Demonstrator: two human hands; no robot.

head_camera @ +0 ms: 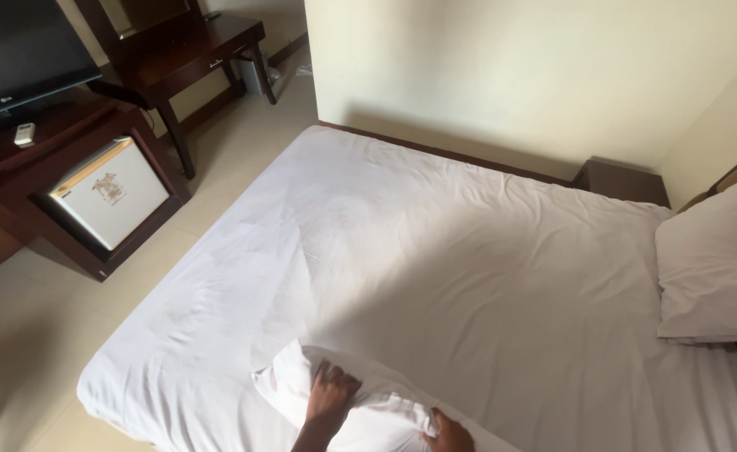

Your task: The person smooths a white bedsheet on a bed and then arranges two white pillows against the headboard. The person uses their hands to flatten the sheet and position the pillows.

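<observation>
Both hands, left hand [331,392] and right hand [448,434], clench a white pillow [368,418]; tugging carelessly could wrinkle the smooth bedsheet [435,276].

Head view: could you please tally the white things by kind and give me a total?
Pillows: 2, one under both hands, one at the bed's right end
Bed sheet: 1
Mini fridge: 1
Remote: 1
Total: 5

At the bottom edge of the frame my right hand [450,435] is cut off at the knuckles. The pillow [716,264] at right and the television [17,50] at upper left both run out of frame.
</observation>
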